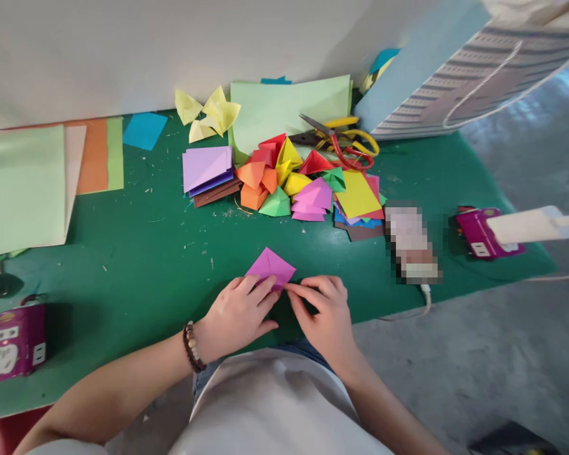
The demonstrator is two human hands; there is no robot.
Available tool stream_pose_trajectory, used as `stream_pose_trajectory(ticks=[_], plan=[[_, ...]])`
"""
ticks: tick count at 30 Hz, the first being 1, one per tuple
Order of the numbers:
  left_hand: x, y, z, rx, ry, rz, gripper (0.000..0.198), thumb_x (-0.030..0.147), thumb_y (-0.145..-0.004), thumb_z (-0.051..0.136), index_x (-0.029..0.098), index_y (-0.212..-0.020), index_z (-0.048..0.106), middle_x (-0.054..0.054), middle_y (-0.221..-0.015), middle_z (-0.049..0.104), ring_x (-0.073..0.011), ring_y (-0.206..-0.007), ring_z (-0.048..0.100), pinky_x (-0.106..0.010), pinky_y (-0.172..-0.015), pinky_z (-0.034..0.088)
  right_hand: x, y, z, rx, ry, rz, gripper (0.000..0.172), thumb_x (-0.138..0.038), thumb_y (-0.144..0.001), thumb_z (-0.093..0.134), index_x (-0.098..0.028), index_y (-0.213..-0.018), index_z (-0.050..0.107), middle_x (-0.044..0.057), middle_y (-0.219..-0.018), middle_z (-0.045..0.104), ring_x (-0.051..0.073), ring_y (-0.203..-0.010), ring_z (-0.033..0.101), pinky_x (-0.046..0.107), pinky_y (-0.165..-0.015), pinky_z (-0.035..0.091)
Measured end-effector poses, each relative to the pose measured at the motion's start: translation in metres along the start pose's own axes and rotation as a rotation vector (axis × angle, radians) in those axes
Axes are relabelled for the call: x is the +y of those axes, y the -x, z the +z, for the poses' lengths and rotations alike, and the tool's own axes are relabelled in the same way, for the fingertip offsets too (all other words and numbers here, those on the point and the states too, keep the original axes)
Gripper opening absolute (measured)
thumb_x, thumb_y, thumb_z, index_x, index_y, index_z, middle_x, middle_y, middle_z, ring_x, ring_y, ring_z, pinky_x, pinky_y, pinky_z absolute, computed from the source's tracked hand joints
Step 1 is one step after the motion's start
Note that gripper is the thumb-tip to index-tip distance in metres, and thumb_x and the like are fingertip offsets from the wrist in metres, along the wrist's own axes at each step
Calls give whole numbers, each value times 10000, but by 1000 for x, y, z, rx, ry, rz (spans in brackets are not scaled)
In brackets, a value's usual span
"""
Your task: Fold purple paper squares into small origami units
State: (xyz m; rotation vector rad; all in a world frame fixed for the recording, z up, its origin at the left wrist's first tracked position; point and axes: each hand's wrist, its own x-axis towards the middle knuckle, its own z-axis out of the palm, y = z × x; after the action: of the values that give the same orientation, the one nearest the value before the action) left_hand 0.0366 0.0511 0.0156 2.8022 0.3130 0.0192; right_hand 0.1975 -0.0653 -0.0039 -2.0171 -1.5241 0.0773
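Note:
A folded square of magenta paper (271, 260) lies on the green table, one corner pointing away from me, with crease lines meeting near its middle. My left hand (239, 309) rests over its lower left part, fingers spread on the paper and thumb apart from it. At the right edge of the sheet, my right hand (325, 313) brings thumb and index tips together on the paper; its other fingers curl loosely. The lower corner is hidden under my left fingers.
Beyond the sheet sit several folded paper pieces (253, 183), a purple paper stack (207, 165), more coloured squares (359, 194) and scissors (346, 151). A blurred phone (412, 243) lies right, near a purple box (490, 234). Large sheets (21, 189) and another purple box (14, 344) are left.

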Motion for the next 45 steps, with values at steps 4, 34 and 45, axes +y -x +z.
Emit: stream_pose_trajectory(ticks=[4,34,45], plan=[[1,-2,-3,-9,18,-20,485,400,-874,629,196,-1298,513,-64,-1364,529,-233,-1206,476,-373,-942,437,1,3,9,-30,17,46,125,-219,-886,600,-231,-905,723,29,-793,614,197,-827,504,360,-738,385],[-1,-2,-5,-3,20,-10,434,397,-863,648,212,-1244,553,-36,-1342,552,-230,-1192,476,-366,-932,412,26,-10,11,76,145,181,140,-270,-885,608,-269,-879,748,17,-781,653,206,-788,497,341,-699,330],[-4,0,-5,-5,41,-2,433,397,-876,629,220,-1263,543,-35,-1347,556,-227,-1202,472,-368,-932,408,34,-26,4,10,154,-72,124,-277,-895,602,-204,-816,663,23,-728,627,196,-786,513,330,-718,352]])
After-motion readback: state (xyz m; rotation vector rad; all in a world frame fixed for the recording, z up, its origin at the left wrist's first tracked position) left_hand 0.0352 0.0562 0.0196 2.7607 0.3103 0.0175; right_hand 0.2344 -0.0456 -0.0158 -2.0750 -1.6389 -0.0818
